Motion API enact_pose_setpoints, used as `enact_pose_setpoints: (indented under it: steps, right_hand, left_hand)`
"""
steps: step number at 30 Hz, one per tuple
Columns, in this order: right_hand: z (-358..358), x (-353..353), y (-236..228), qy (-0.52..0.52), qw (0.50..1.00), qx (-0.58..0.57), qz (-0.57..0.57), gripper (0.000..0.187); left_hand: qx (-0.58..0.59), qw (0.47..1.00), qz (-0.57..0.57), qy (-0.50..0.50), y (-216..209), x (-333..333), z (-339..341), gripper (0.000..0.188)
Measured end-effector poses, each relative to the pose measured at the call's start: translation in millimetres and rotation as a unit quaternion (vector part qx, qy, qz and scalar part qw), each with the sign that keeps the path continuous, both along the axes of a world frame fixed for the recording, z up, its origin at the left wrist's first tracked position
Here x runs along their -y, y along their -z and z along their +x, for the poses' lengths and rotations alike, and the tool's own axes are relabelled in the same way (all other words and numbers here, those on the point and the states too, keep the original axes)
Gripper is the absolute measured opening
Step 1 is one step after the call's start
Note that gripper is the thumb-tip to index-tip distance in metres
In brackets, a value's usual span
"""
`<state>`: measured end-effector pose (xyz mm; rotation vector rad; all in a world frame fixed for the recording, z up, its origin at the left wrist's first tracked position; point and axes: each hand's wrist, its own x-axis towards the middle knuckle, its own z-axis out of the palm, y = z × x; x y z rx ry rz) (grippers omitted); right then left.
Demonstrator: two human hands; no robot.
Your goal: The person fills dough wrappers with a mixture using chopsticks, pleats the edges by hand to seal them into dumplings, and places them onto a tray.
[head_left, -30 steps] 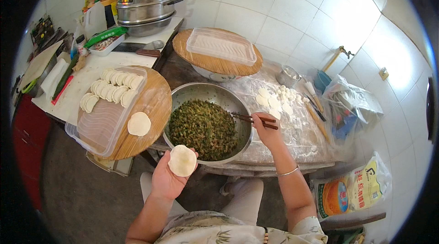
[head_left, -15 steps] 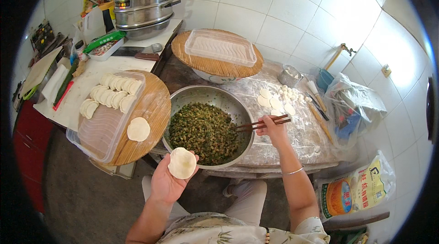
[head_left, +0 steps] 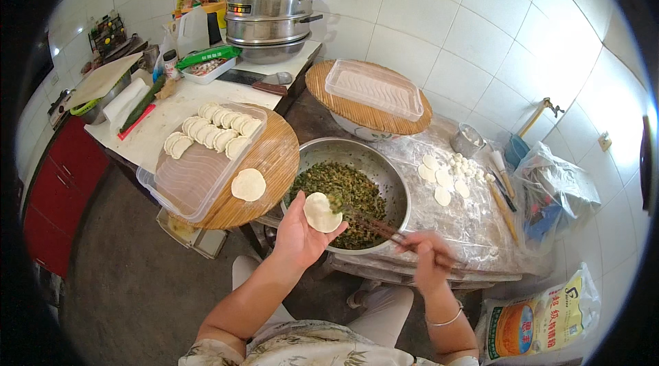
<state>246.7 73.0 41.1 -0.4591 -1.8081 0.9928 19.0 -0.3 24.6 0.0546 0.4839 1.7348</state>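
My left hand (head_left: 296, 234) lies palm up over the near rim of a steel bowl (head_left: 393, 175) and holds a round dough wrapper (head_left: 321, 213). My right hand (head_left: 427, 260) grips brown chopsticks (head_left: 374, 226) whose tips carry chopped green filling (head_left: 336, 192) onto the wrapper's right edge. The bowl holds a mound of that green filling. To the left a round wooden board (head_left: 274, 160) bears one flat wrapper (head_left: 248, 184) and a clear plastic tray (head_left: 182, 184) with several folded dumplings (head_left: 214, 127).
Several small dough rounds (head_left: 442, 175) lie on a plastic-covered surface right of the bowl, beside a small metal cup (head_left: 467, 139). A second board with a clear tray (head_left: 372, 89) sits behind. Stacked steel steamer pots (head_left: 269, 21) stand at the back. A printed sack (head_left: 541, 316) leans at lower right.
My left hand rose with the wrapper to the bowl's near rim. My right hand pulled back toward me, bringing the chopsticks with filling over to the wrapper.
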Motion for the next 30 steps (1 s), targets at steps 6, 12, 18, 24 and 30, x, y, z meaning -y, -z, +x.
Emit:
enact_pose_setpoints:
  steps: [6, 12, 18, 24, 30]
  right_hand:
    - [-11, 23, -6, -0.077, 0.909, 0.147, 0.382, 0.026]
    - [-3, 31, -23, -0.112, 0.907, 0.2, 0.352, 0.025]
    - [3, 14, -1, -0.024, 0.988, -0.123, -0.085, 0.023]
    - [-11, -9, 27, -0.077, 0.881, -0.257, -0.39, 0.027]
    - [-2, -11, 25, -0.095, 0.882, -0.269, -0.375, 0.026]
  left_hand:
    - [0.009, 0.998, 0.051, 0.026, 10, -5, 2, 0.067]
    - [0.055, 0.998, 0.031, 0.01, 25, -8, 1, 0.072]
    - [0.048, 0.996, 0.067, 0.036, 15, -4, 0, 0.073]
    - [0.077, 0.992, 0.082, 0.056, -1, 6, 8, 0.075]
    - [0.073, 0.988, 0.116, 0.065, 11, 6, 0, 0.078]
